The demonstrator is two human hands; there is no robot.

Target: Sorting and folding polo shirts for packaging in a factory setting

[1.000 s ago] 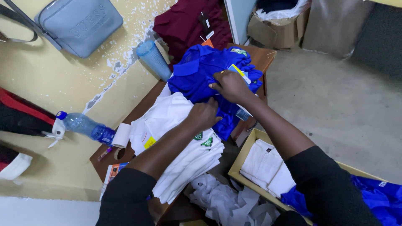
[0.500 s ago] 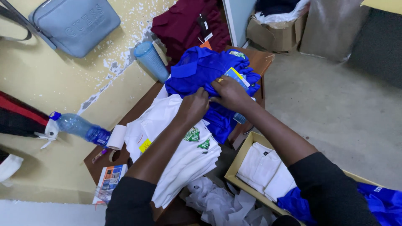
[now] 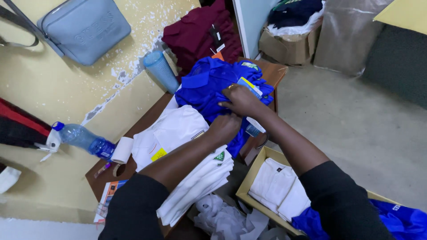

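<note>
Since the earlier frame, both my hands have shifted slightly up the blue pile, my left hand drawing in close beside my right. Near the bottom of the frame, crumpled pale wrapping [image 3: 231, 220] lies on the floor beside an open cardboard box [image 3: 249, 184] holding folded white garments, with more blue cloth [image 3: 400, 220] at lower right. Left of centre, a stack of folded white shirts [image 3: 182, 133] rests on the brown table [image 3: 133, 169], alongside a roll of tape [image 3: 122, 150] and a plastic water bottle [image 3: 82, 138]. At centre, my left hand [image 3: 224, 128] is curled shut, gripping the lower edge of the blue shirts [image 3: 209, 84]; my right hand [image 3: 240, 100] lies flat on top, fingers partly spread, pressing near a yellow-and-blue tag [image 3: 250, 87]. I judge the step in hand to be squaring and pressing the blue pile; the next move calls for a firm two-handed hold so the folds stay aligned. Farther up, a blue ribbed cup [image 3: 161, 69] and maroon garments [image 3: 200, 33] lean at the wall, and a grey bag [image 3: 86, 29] hangs at upper left.
</note>
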